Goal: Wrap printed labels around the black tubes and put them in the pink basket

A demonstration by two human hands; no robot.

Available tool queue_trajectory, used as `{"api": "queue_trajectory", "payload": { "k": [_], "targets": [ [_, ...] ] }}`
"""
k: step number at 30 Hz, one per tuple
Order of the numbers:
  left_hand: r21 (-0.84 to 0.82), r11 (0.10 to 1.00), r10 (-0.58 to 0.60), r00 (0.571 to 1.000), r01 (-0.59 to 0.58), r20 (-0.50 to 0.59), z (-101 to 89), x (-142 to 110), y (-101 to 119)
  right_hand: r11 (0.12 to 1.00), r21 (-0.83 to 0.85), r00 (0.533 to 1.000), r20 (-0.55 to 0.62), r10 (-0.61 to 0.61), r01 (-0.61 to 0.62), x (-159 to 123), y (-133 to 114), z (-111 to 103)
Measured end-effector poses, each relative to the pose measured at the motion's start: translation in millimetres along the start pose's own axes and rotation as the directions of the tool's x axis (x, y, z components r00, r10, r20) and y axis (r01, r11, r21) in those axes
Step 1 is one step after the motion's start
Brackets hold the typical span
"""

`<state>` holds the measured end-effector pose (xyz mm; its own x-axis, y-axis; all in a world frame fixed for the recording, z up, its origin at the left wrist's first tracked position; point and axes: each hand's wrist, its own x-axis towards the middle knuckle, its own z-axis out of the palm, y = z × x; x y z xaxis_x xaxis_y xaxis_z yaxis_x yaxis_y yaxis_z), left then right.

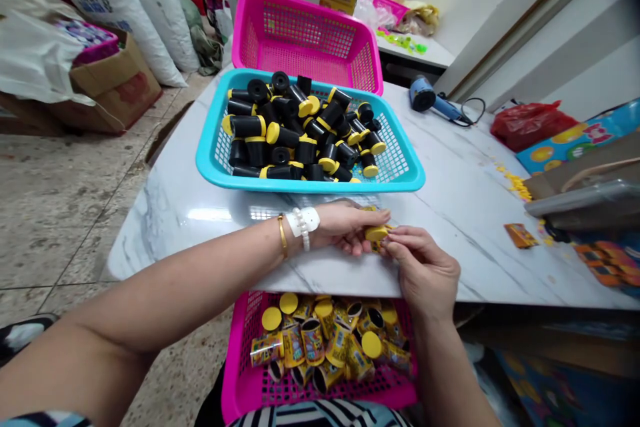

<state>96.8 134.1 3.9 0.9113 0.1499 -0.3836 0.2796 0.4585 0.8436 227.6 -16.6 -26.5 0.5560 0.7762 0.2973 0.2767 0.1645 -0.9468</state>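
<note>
My left hand (345, 223) is closed around a small canister with a yellow cap (376, 233) and a printed yellow wrapper, just above the table's front edge. From the right, the fingertips of my right hand (420, 260) pinch the same canister at its side; the exact spot they grip is partly hidden. Below, a pink basket (235, 373) holds several canisters in printed wrappers (313, 340), some showing yellow caps and others dark ends. Beyond my hands, a turquoise basket (310, 185) is heaped with plain black canisters (285, 135) with yellow caps.
A pink basket (305, 33) stands behind the turquoise one on the marble-patterned table (165, 213). To the right are a blue heat gun-like tool (425, 95), a red plastic bag (533, 125), a loose printed wrapper (520, 235) and yellow bits. White sacks (115, 7) stand at left.
</note>
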Motion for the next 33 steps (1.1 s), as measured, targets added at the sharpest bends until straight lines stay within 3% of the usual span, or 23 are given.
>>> {"api": "queue_trajectory", "payload": {
  "k": [2, 4, 8, 11, 17, 22, 27, 30, 33],
  "targets": [
    [0.016, 1.000, -0.004, 1.000, 0.004, 0.014, -0.9, 1, -1, 0.997, 0.031, 0.995, 0.069, 0.074, -0.076, -1, -4, 2],
    [0.039, 0.999, 0.009, 0.999, -0.011, 0.041, 0.8, 2, -3, 0.997, 0.015, 0.992, 0.106, 0.068, -0.070, -1, -7, 4],
    [0.022, 1.000, 0.015, 0.991, -0.018, 0.132, 4.1, -1, -4, 0.997, -0.064, 0.997, 0.069, -0.043, 0.047, 0, -6, 5],
    [0.004, 1.000, -0.028, 0.980, 0.028, 0.197, -0.7, -3, 0, 1.000, 0.019, 0.999, 0.045, -0.014, 0.013, -1, 1, 2],
    [-0.063, 0.998, 0.027, 0.989, -0.018, 0.144, -11.1, 2, 0, 0.987, 0.147, 0.998, 0.020, 0.060, -0.062, -3, 7, -4],
    [-0.107, 0.994, -0.006, 0.976, 0.030, 0.216, -3.2, 4, -4, 0.990, 0.122, 0.992, 0.119, 0.049, -0.063, -8, -10, -7],
    [-0.066, 0.997, -0.013, 0.938, 0.038, 0.345, 7.4, -2, -2, 1.000, 0.016, 0.995, 0.101, 0.001, -0.002, -21, -35, -20],
    [0.015, 0.999, -0.046, 0.940, 0.044, 0.339, 9.0, -1, -2, 0.995, -0.102, 0.975, 0.221, 0.015, 0.008, -31, -47, -47],
    [0.065, 0.998, 0.003, 0.989, -0.013, 0.148, 8.4, 4, -6, 0.904, -0.372, 0.888, 0.460, -0.017, 0.210, -47, -52, -77]
  ]
}}
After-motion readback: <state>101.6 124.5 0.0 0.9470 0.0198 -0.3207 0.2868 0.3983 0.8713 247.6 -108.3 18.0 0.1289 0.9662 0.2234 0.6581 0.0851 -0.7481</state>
